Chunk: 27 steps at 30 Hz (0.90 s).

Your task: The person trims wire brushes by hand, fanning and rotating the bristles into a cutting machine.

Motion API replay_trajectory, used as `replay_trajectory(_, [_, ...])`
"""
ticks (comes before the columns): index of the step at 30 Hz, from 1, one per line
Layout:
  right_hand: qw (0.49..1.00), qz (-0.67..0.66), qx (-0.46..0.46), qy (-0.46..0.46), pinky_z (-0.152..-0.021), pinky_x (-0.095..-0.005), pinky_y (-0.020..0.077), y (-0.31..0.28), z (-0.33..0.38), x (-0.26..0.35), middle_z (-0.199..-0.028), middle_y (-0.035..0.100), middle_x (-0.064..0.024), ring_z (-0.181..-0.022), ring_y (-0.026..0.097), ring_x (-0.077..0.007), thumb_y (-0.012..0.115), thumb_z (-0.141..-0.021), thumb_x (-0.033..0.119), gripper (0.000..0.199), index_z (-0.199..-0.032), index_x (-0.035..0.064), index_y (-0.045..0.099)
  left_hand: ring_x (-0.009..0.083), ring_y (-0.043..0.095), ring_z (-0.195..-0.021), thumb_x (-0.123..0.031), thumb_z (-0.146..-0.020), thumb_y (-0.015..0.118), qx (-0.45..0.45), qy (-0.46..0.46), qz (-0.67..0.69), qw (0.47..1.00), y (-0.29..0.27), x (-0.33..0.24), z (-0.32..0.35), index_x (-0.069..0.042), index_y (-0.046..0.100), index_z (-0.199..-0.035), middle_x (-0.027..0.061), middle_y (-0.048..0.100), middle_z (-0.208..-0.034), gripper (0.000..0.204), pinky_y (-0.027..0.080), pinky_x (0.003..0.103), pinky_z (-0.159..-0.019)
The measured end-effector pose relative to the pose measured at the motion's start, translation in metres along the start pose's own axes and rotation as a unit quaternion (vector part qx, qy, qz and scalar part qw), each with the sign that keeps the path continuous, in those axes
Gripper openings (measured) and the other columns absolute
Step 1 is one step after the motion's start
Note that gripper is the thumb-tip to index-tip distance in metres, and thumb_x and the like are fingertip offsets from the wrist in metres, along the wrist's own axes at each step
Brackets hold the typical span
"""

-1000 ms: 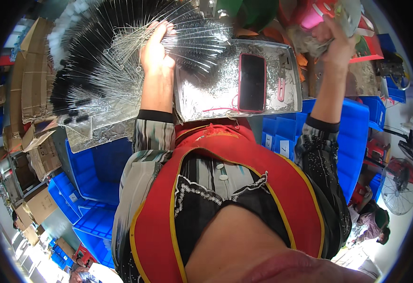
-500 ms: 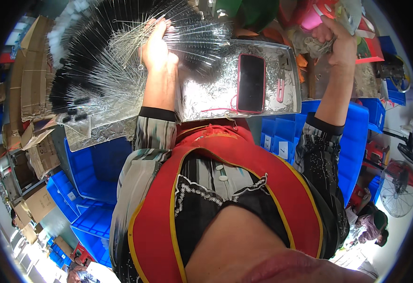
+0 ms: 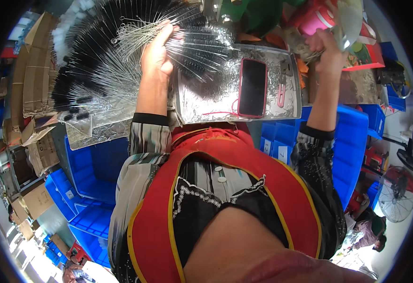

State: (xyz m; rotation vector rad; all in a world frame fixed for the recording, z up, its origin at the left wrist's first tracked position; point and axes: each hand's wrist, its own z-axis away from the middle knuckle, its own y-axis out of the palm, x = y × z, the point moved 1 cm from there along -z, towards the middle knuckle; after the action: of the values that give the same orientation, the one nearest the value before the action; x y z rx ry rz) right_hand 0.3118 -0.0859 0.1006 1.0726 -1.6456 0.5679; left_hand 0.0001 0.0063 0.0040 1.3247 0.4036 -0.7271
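My left hand [image 3: 157,54] is closed round a bunch of thin wire brushes [image 3: 190,49]. Their looped wire ends stick out to the left of the hand, and their dark bristled ends fan out to the right. Under and beside it spreads a big heap of similar black-bristled wire brushes [image 3: 98,70]. At the upper right, my right hand [image 3: 330,54] has its fingers curled, slightly blurred. It is beside a pink and red roll-like object [image 3: 317,21] and a pale stringy tangle [image 3: 303,47]. Whatever its fingers hold is too unclear to make out.
A shallow metal tray [image 3: 206,101] strewn with wire bits holds a red-edged phone [image 3: 253,87] and a small pink tool [image 3: 281,95]. Blue bins [image 3: 91,167] stand below the bench's left side, more blue bins [image 3: 350,137] at right. Cardboard boxes [image 3: 36,66] line the left.
My right hand has shifted left and slightly down beside the pink and red object. My left hand, still gripping the wire brushes, has moved slightly; more looped ends show above it.
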Motion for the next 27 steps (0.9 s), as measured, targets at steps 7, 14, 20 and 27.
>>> replay_trajectory(7, [0.996, 0.036, 0.01, 0.087, -0.053, -0.0309, 0.0391, 0.008, -0.009, 0.023, -0.046, 0.038, -0.0057, -0.046, 0.043, -0.0184, 0.055, -0.071, 0.006, 0.028, -0.048, 0.0044, 0.04, 0.0227, 0.059, -0.073, -0.004, -0.077, 0.058, -0.029, 0.003, 0.07, 0.997, -0.004, -0.001, -0.004, -0.001, 0.055, -0.092, 0.0132, 0.06, -0.082, 0.016, 0.051, 0.035, -0.066])
replay_trajectory(14, [0.996, 0.035, 0.005, 0.076, -0.055, -0.0308, 0.0399, 0.008, -0.002, 0.013, -0.048, 0.039, -0.005, -0.047, 0.043, -0.018, 0.053, -0.072, 0.005, 0.027, -0.048, 0.0047, 0.04, 0.026, 0.059, -0.081, -0.005, -0.079, 0.055, -0.05, 0.073, 0.056, 0.995, -0.011, 0.012, -0.007, 0.0, 0.05, -0.099, 0.0152, 0.059, -0.088, 0.02, 0.05, 0.036, -0.074])
replay_trajectory(20, [0.997, 0.048, 0.031, 0.059, -0.056, -0.0306, 0.0395, 0.007, -0.003, 0.014, -0.048, 0.039, -0.0048, -0.049, 0.043, -0.0172, 0.053, -0.072, 0.007, 0.028, -0.048, 0.0052, 0.04, 0.0254, 0.059, -0.081, -0.003, -0.079, 0.054, -0.045, 0.097, 0.057, 0.993, -0.007, 0.013, -0.007, 0.002, 0.05, -0.098, 0.0153, 0.058, -0.087, 0.02, 0.051, 0.034, -0.071])
replay_trajectory(27, [0.991, 0.063, 0.043, 0.106, -0.051, -0.0301, 0.0373, 0.007, -0.017, 0.033, -0.047, 0.036, -0.0042, -0.047, 0.041, -0.0167, 0.055, -0.072, 0.009, 0.027, -0.05, 0.0055, 0.04, 0.0239, 0.06, -0.079, -0.003, -0.079, 0.055, -0.081, 0.075, 0.058, 0.992, -0.001, 0.011, -0.007, 0.003, 0.053, -0.092, 0.0146, 0.059, -0.086, 0.015, 0.052, 0.034, -0.07])
